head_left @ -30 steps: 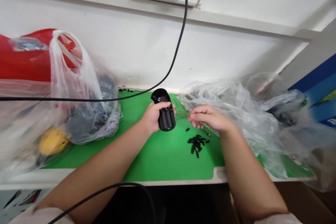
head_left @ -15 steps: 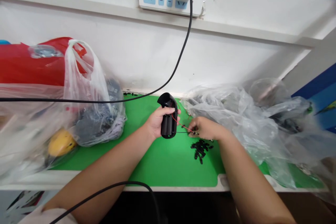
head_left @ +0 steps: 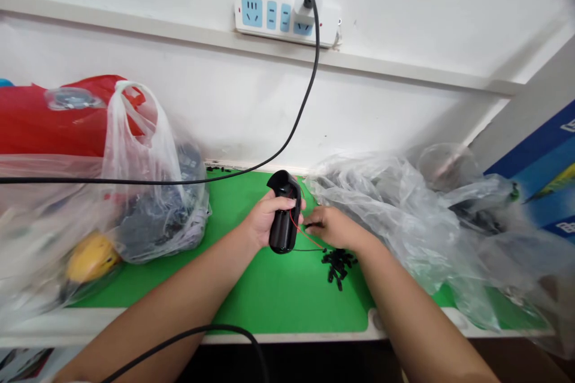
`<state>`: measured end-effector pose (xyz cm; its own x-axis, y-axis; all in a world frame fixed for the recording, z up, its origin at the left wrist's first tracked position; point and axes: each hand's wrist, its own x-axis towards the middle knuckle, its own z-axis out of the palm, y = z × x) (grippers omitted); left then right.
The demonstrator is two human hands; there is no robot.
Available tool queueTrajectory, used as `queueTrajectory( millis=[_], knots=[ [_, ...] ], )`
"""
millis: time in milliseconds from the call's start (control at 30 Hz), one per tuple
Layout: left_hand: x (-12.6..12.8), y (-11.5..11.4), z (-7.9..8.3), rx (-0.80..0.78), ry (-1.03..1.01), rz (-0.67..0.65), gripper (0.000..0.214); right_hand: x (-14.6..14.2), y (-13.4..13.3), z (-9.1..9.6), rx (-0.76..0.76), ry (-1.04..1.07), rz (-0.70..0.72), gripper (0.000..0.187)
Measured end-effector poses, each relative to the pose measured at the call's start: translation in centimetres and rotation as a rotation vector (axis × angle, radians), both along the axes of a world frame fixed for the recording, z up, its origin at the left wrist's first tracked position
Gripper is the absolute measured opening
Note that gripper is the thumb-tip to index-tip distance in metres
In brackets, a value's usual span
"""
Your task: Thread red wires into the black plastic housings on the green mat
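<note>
My left hand (head_left: 261, 219) is wrapped round a black plastic battery case (head_left: 283, 215), held tilted above the green mat (head_left: 269, 287). A thin red wire (head_left: 300, 228) and a black wire (head_left: 308, 249) run out of the case. My right hand (head_left: 330, 227) is right beside the case, fingers pinched on a small dark piece at the wires' end. A small heap of black bits (head_left: 338, 263) lies on the mat just under my right wrist.
Clear plastic bags (head_left: 404, 209) fill the right side, a bag of dark parts (head_left: 153, 203) and a yellow object (head_left: 92, 254) the left. A red bag (head_left: 54, 119) sits behind. A black cable (head_left: 287, 131) hangs from the wall socket strip (head_left: 283, 15). A blue box (head_left: 539, 173) stands far right.
My right hand has moved left, in close to the case. The case has turned from showing its battery slots to showing its side. The camera has tipped upward a little.
</note>
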<state>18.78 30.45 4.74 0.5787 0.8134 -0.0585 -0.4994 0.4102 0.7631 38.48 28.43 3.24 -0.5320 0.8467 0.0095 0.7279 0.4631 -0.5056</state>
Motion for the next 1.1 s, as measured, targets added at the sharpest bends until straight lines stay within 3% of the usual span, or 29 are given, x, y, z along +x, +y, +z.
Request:
queueTrajectory(
  millis=[167,300,533,800,1100],
  knots=[
    [0.3,-0.3,-0.1,0.029,0.018,0.026,0.027,-0.2,0.5,-1.0,0.052,-0.033,-0.029,0.021],
    [0.5,-0.5,-0.1,0.027,0.008,0.038,0.029,-0.3,0.4,-1.1,0.027,-0.047,-0.103,0.012],
    [0.7,-1.0,0.2,0.039,0.056,0.117,0.036,-1.0,0.3,-1.5,0.100,-0.166,-0.237,0.020],
    [1.1,-1.1,0.2,-0.026,0.109,0.166,0.042,-0.5,0.4,-1.7,0.110,-0.192,-0.254,0.019],
    [1.2,-1.3,0.4,0.017,0.148,0.176,0.049,-0.9,0.2,-1.3,0.112,-0.318,-0.245,0.025]
  ],
)
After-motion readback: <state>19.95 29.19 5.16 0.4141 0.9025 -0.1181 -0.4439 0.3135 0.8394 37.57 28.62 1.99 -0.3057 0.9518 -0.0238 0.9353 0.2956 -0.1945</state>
